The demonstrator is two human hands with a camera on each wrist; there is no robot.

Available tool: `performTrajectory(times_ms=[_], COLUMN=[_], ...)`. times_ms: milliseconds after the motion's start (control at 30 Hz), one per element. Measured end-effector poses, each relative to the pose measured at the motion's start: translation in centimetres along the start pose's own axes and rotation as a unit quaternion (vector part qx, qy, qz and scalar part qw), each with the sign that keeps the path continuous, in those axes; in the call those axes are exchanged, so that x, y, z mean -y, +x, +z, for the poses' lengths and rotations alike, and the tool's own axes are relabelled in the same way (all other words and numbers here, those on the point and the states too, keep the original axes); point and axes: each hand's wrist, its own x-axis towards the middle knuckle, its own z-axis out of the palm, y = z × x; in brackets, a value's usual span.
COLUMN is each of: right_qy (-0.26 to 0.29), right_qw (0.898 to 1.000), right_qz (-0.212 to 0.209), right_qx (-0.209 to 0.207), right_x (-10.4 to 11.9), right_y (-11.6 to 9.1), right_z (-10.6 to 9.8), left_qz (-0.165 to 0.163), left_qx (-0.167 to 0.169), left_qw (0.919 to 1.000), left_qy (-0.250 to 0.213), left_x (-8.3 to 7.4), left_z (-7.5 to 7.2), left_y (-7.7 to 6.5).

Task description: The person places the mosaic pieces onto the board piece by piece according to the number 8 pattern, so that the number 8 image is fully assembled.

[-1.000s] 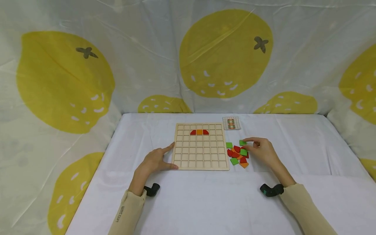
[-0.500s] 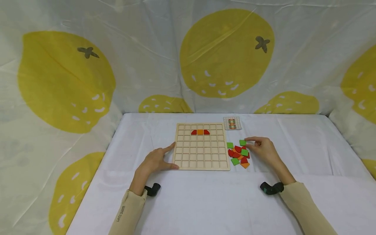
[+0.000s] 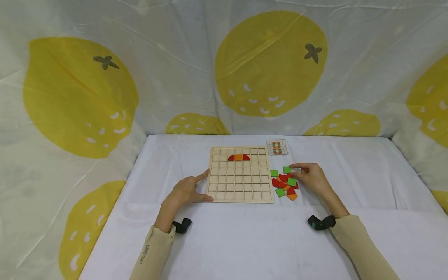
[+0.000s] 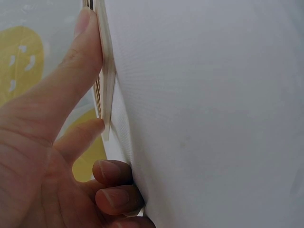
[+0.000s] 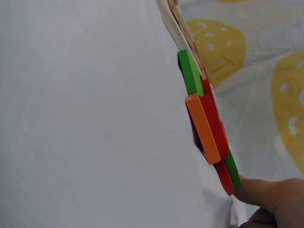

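In the head view, my left hand (image 3: 183,189) touches the wooden grid board (image 3: 250,186): the index finger is at its left edge and the thumb at the front left corner. The left wrist view shows the thumb along the board's side (image 4: 108,71), the other fingers loosely bent. My right hand (image 3: 313,179) pinches a green square tile (image 3: 287,170) at its right side between thumb and index finger, above a pile of red tiles (image 3: 281,184), green tiles (image 3: 291,182) and orange tiles (image 3: 292,197). In the board's upper cells sit an orange square (image 3: 238,157) and two red rounded pieces (image 3: 231,158).
A small pattern card (image 3: 277,147) lies behind the pile, by the board's back right corner. One green tile (image 3: 274,173) lies close to the board's right edge. White cloth (image 3: 245,241) covers the table, and a lemon-print curtain (image 3: 175,77) stands behind it.
My right hand and the green square tile have shifted slightly left within the last half second. The left hand stays on the board, and the pieces in the grid are unchanged.
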Motion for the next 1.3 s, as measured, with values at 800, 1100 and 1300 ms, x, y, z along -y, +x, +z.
performTrajectory(times_ms=[800,1100,1300], right_qy=[0.046,0.071,0.081], right_qw=[0.995,0.991,0.99], right_qz=[-0.076,-0.102,-0.1], right_qx=[0.041,0.056,0.049], right_x=[5.8,7.3,8.1], right_y=[2.6,3.9,4.2], right_z=[4.3,6.8,7.6], left_qz=[-0.003,-0.003,-0.004], left_qx=[0.0,0.002,0.001], left_qw=[1.0,1.0,0.9999], left_qy=[-0.001,0.004,0.012], left_x=[0.3,0.2,0.1], left_z=[0.1,0.1,0.0], left_y=[0.2,0.2,0.2])
